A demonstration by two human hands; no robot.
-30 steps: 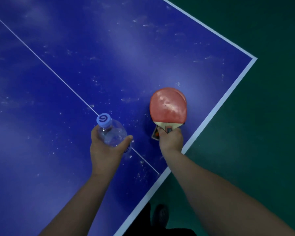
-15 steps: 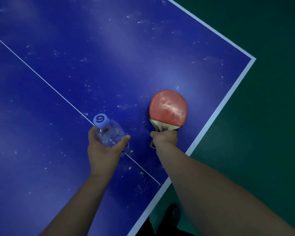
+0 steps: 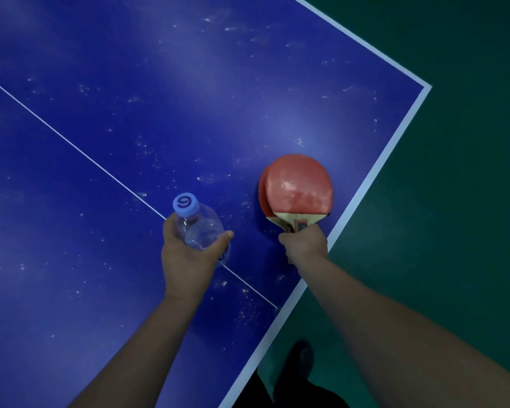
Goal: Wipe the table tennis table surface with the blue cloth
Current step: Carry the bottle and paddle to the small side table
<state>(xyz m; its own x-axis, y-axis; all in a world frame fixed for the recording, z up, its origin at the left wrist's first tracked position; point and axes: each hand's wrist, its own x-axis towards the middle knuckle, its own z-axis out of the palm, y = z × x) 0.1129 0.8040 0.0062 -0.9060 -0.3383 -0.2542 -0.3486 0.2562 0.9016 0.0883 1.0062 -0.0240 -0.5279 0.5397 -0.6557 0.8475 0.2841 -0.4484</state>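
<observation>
The blue table tennis desk [image 3: 106, 260], edged in white with a thin white centre line and flecked with pale dust, stands on a green floor [image 3: 454, 216] (two stacked red paddles [image 3: 298, 187] sit near its corner edge).

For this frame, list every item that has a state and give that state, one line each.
left hand: grips the water bottle
right hand: grips the paddles' handles
water bottle: capped, clear, upright
red paddles: two stacked, faces red
table: blue, speckled with white dust, not yet wiped
blue cloth: not in view
</observation>
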